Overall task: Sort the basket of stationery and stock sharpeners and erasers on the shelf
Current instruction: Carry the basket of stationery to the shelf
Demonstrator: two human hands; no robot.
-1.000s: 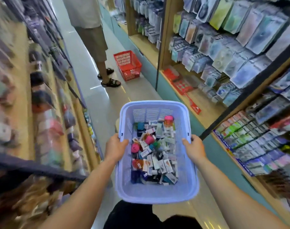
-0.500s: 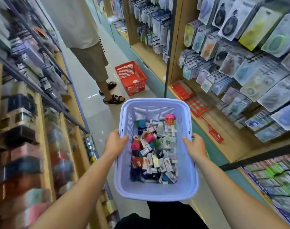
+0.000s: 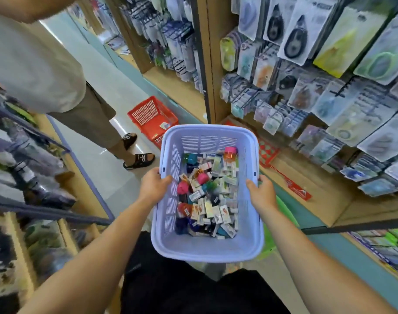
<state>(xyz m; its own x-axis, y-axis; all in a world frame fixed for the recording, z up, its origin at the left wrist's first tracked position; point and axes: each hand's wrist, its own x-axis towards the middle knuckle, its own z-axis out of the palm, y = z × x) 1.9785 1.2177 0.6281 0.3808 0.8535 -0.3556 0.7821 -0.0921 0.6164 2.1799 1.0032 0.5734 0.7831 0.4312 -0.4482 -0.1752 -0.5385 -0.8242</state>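
Lilac plastic basket (image 3: pixel 207 249) sits between my left hand (image 3: pixel 153 185) and right hand (image 3: pixel 262 194), fingers (image 3: pixel 165 179) clamped over each side rim, sharpeners and erasers (image 3: pixel 207 200) heaped inside. Since a second ago I've moved up the aisle. The wooden shelf (image 3: pixel 324 209) on my right looks nearer, so stocking can probably start soon.

A lilac slotted basket (image 3: pixel 207 248), held level above the aisle, holds jumbled small boxed erasers (image 3: pixel 216 211) and coloured sharpeners (image 3: pixel 183 188).
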